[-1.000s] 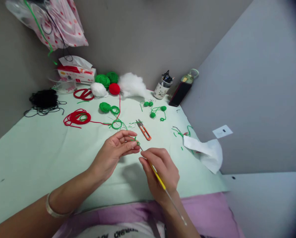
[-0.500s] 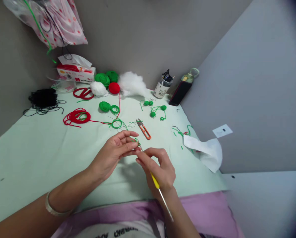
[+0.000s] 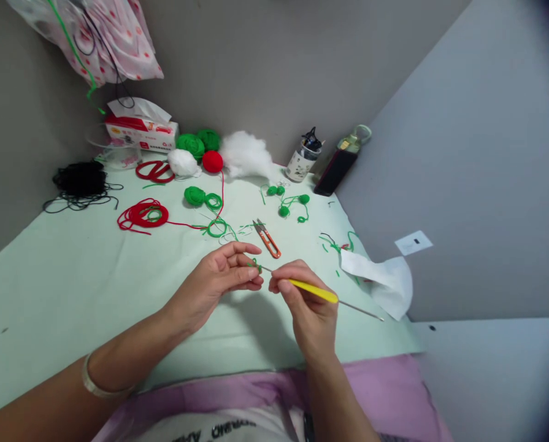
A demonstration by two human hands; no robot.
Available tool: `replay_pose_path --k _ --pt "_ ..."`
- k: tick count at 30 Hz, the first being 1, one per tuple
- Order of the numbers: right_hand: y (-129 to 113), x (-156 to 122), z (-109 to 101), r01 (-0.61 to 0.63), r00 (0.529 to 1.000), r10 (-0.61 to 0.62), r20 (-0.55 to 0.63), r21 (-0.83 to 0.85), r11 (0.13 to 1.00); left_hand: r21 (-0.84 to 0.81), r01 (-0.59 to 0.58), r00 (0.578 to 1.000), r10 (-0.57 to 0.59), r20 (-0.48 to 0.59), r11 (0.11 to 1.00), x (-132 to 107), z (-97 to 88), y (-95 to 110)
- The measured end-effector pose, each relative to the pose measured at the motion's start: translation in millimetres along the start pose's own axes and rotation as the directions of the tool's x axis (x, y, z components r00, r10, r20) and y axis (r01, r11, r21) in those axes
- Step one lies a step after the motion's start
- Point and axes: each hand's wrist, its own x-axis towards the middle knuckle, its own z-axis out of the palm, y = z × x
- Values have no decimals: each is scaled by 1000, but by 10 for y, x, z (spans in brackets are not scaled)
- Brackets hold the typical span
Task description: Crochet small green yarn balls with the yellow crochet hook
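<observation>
My left hand (image 3: 216, 283) pinches a tiny green yarn piece (image 3: 256, 266) between thumb and fingers, just above the pale green table (image 3: 72, 288). Close beside it, my right hand (image 3: 308, 301) grips a crochet hook with a yellow handle (image 3: 313, 290). The hook's metal tip touches the green piece, and its tail points right. Orange thread snips (image 3: 267, 239) lie just beyond both hands.
Red yarn (image 3: 142, 215) and green yarn (image 3: 203, 200) lie at mid-table. Small green balls (image 3: 291, 203), white stuffing (image 3: 246, 156), a tissue box (image 3: 140, 132), black yarn (image 3: 78, 181), a cup (image 3: 300, 162) and a bottle (image 3: 341, 162) stand at the back. White tissue (image 3: 384, 279) lies right.
My right hand has turned the crochet hook from pointing back toward my body to lying nearly level, tail to the right. The left hand has kept its pinch on the green piece.
</observation>
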Motion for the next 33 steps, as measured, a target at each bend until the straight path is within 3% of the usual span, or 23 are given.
replay_pose_path --k 8,14,22,28,33 --pt "-117 13 -88 84 980 -47 194 -186 979 30 -21 1000 21 22 999 3 -23 -20" --pt "-122 103 -155 144 960 -90 264 -192 971 52 -13 997 9 75 999 -4 -45 -17" --pt "-45 103 -193 -55 986 43 161 72 996 89 -19 992 8 124 996 18 -54 -36" --pt "55 77 -107 -252 968 241 77 379 890 71 -16 991 7 131 997 -17 -32 0" --pt "59 52 -36 -308 946 318 57 453 836 42 -7 991 1 136 999 -24 -12 4"
